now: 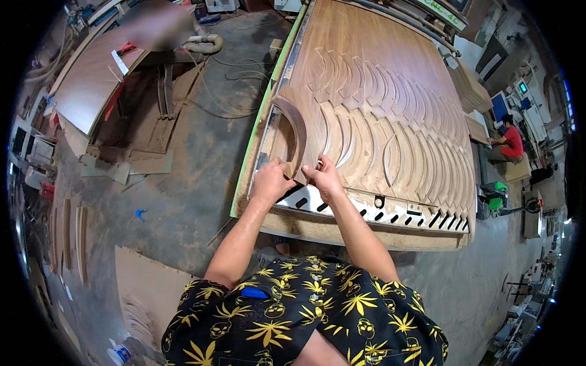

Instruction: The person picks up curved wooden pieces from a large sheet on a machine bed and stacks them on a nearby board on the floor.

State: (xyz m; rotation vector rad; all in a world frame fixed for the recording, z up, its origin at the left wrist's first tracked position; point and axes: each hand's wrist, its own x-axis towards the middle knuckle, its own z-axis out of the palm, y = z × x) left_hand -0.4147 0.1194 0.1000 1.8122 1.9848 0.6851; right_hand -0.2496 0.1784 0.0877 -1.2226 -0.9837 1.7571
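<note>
A stack of curved brown wooden pieces (297,131) stands at the left end of the cutting table, bowed toward the right. My left hand (273,181) is closed round its near end. Just right of that end, my right hand (325,179) has thumb and fingers pinched together; what lies between the fingertips is too small to tell. Beyond both hands a wood-faced sheet (372,30) covers the table. Rows of crescent-shaped cut pieces (397,91) lie across it, with pale sawdusty gaps (366,131) between some of them.
A slotted metal strip (384,213) runs along the table's near edge. At left stands another bench with a panel (91,79); a blurred patch covers part of it. Hoses (238,76) trail over the floor. A person in a red shirt (513,143) sits at far right.
</note>
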